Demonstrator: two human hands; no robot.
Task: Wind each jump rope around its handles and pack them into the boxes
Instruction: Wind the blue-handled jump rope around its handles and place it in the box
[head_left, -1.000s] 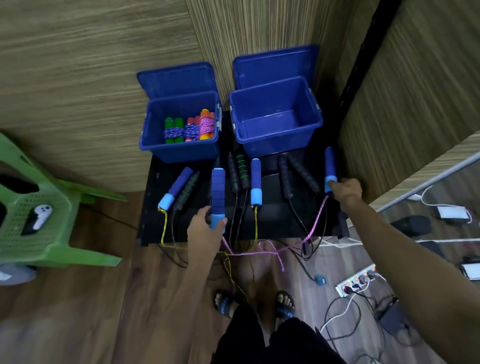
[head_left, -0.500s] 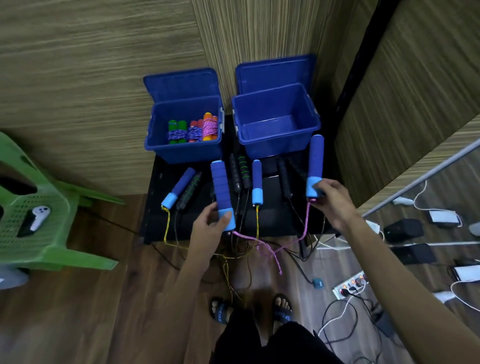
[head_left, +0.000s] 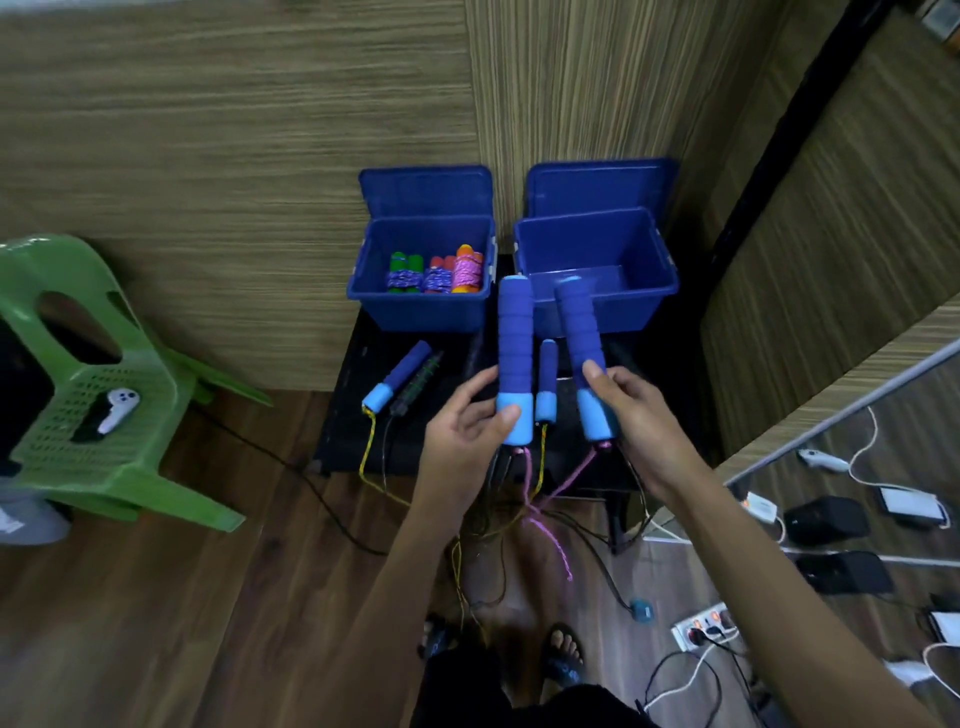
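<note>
Both forearms reach forward over the black bench (head_left: 353, 415), palms turned inward toward each other. The left hand (head_left: 462, 421) pinches the light-blue lower end of one blue foam handle (head_left: 514, 358) between thumb and curled fingers, holding it nearly upright in front of the gap between the two boxes. The right hand (head_left: 631, 410) grips the second blue handle (head_left: 582, 343) the same way, thumb laid along the foam, the handle leaning slightly left, its top overlapping the front wall of the empty right box (head_left: 644, 306). A pink rope (head_left: 545, 525) hangs from both handle ends and crosses below the bench edge toward the floor.

Compared with half a second ago, the two handles have come much closer together, now just beside each other above the bench, where before the right one was held well out to the right of the right box.

The left box (head_left: 415, 312), just left of the right box, holds wound ropes (head_left: 436, 273) in green, red and orange. More handles lie on the bench in front of the left box. No readable writing shows anywhere.
</note>
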